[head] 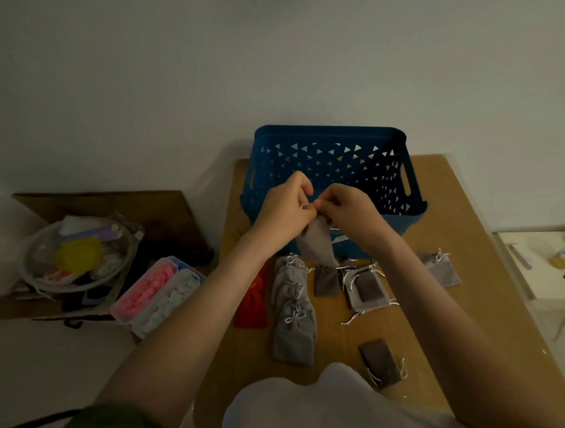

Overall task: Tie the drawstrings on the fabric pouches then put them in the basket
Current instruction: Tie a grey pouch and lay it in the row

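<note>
A grey fabric pouch (316,245) hangs between my hands, just in front of the blue basket (329,137). My left hand (284,210) and my right hand (347,209) each pinch its white drawstring (307,206) at the pouch's top. Several grey pouches with tied strings lie stacked in a row (293,313) on the wooden table (442,229). More pouches lie loose: a small cluster (363,285) in the middle, one pouch (442,268) at the right, and a dark one (381,362) near me. The inside of the basket is mostly hidden by my hands.
A red flat item (252,303) lies left of the pouch row. Off the table's left edge stand a plastic box of pink and white pieces (156,294) and a glass bowl of odds and ends (76,255). A white shelf with clutter (552,262) is at the right.
</note>
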